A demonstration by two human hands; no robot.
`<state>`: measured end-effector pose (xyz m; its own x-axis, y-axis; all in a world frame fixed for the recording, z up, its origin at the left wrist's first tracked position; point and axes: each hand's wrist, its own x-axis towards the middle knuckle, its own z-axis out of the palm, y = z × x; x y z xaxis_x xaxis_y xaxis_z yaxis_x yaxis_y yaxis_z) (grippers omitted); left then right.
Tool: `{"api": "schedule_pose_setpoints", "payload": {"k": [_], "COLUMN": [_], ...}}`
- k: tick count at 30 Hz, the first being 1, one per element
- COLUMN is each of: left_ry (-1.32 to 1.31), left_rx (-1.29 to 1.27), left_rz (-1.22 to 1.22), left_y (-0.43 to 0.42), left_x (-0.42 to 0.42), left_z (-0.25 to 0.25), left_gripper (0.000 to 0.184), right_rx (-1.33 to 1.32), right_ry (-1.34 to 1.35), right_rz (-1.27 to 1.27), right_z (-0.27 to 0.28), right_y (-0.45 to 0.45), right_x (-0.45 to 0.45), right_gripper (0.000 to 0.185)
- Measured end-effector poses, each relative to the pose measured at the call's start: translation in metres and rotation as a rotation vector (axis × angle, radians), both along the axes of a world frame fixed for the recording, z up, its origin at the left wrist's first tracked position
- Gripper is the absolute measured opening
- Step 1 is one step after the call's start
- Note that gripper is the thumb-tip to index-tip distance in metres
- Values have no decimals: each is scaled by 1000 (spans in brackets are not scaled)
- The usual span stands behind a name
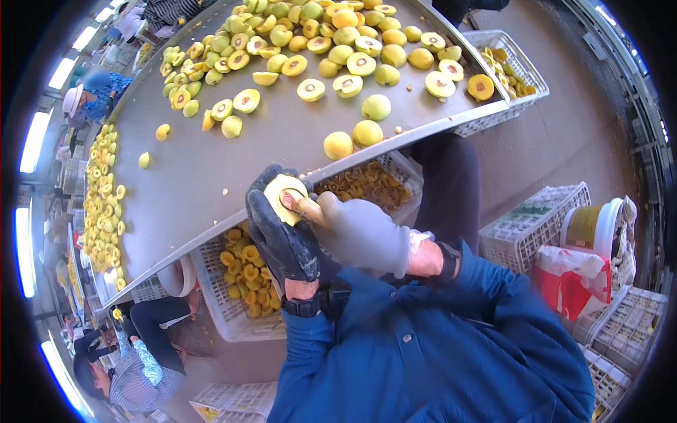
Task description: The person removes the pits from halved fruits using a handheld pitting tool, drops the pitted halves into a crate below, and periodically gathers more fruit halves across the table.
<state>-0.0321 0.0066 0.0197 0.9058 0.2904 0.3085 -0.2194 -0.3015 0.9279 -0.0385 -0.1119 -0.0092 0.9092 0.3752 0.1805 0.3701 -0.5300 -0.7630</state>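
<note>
In a dark glove, my left hand [278, 236] cups a halved yellow fruit [281, 194] with its cut face up. My right hand [363, 233], in a grey glove, is closed around a tool with a wooden handle [310, 210]. The tool's tip touches the brownish pit area at the middle of the half; its exact shape is hidden. Beyond my hands, a metal table [190, 169] bears many halved and whole fruits [310, 89].
Below the table edge stand a crate of hollowed halves [211, 282] and a crate of brown scraps [416, 185]. White crates [522, 229], a bucket [589, 225] and a red bag [568, 282] are at the right. Other people [144, 381] sit at the left.
</note>
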Motion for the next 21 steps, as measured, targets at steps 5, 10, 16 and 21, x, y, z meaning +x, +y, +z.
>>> {"api": "schedule_pose_setpoints", "payload": {"k": [5,10,16,21], "left_ry": [69,23,61,48], "left_rx": [-208,-229,-396,-456], "left_rz": [82,105,77,-289], "left_y": [-3,5,9,16], "left_x": [9,12,14,15], "left_z": [-5,-17,-16,-7], "left_gripper": [40,39,41,44], "right_rx": [70,76,48,420], "right_ry": [60,146,201,434], "right_rz": [-17,85,78,-7], "right_z": [10,16,16,20], "right_y": [-1,-3,-4,-7], "right_x": [2,8,8,2], "right_gripper": [27,27,25,24]}}
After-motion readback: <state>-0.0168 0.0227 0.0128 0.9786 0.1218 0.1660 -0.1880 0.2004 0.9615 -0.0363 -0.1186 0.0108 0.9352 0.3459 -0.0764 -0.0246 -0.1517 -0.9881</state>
